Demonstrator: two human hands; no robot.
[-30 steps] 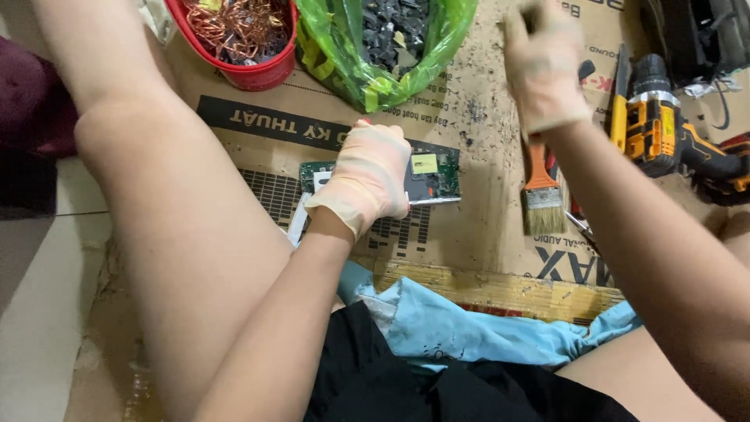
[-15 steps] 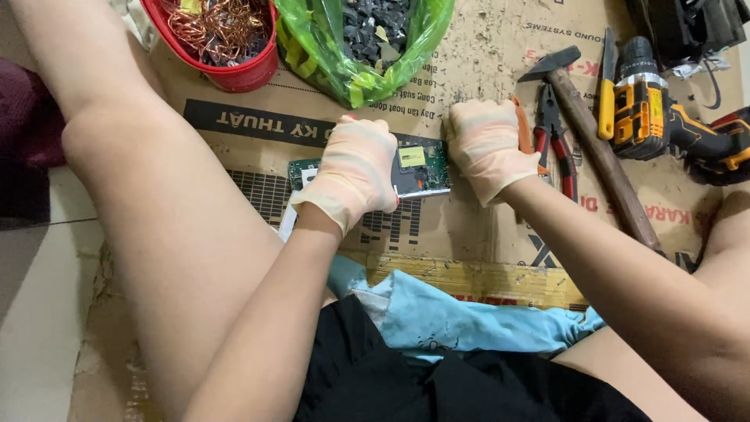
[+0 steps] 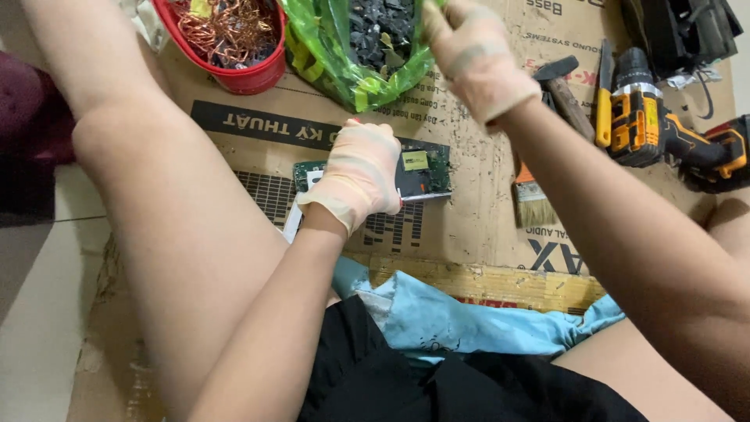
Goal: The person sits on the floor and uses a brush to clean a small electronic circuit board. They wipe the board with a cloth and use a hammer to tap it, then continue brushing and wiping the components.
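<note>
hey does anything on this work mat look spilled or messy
Yes. Dark crumbs and grit lie scattered over the cardboard right of the circuit board under the left hand, below the green bag of black scrap.

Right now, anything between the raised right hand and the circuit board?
Nothing visible. The right hand is up by the green bag; bare cardboard lies below it. The left hand covers the circuit board middle, leaving the right end exposed.

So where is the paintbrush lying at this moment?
The paintbrush lies on the cardboard right of centre, partly under the right forearm, between the circuit board and the yellow drill.
</note>
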